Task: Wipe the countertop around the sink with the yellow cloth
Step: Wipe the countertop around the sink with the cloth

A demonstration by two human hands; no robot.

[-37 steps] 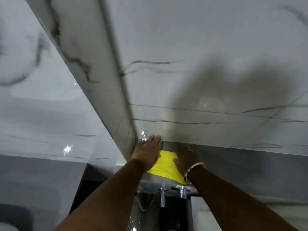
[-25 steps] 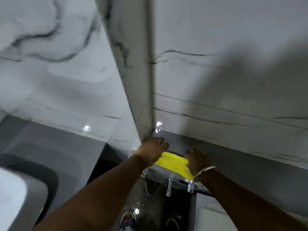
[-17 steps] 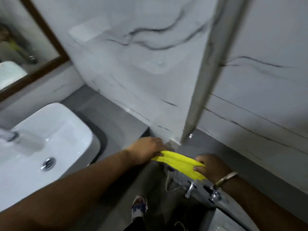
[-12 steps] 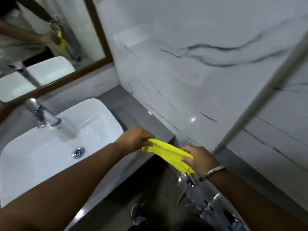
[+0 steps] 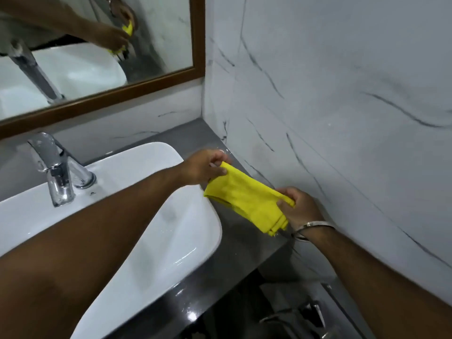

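Note:
The yellow cloth [image 5: 247, 199] is folded and stretched in the air between both hands, just above the grey countertop [image 5: 239, 243] to the right of the white sink [image 5: 171, 231]. My left hand [image 5: 205, 167] pinches its far upper corner. My right hand [image 5: 299, 207], with a metal bangle on the wrist, grips its near end. The cloth hangs over the narrow strip of counter between the sink's right rim and the marble side wall. My left forearm crosses over the sink bowl.
A chrome tap [image 5: 57, 170] stands at the sink's back left. A wood-framed mirror [image 5: 102, 59] hangs on the back wall. The white marble wall [image 5: 342, 118] closes the right side. Chrome fittings [image 5: 300, 319] sit low beyond the counter's end.
The view swung left from the wall ledge to the sink. Both hands lifted the cloth off the ledge and carried it over to the counter beside the sink.

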